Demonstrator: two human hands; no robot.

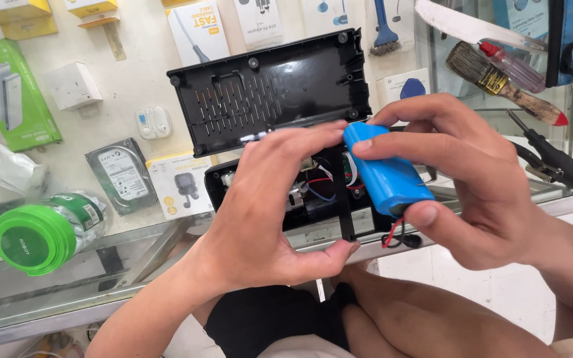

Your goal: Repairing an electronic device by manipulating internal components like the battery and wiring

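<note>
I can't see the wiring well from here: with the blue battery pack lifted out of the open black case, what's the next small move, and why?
Probably ease the blue battery pack no farther from the open black case. The right hand pinches the pack just above the case, and its red and black wires hang short beneath, seemingly attached. The left hand steadies the case, so freeing those leads looks like the safer step.

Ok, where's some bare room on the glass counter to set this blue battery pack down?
Bare glass counter shows between the green tape roll and your left hand. It's crowded around the open black casing, and at the brush and screwdriver.
</note>
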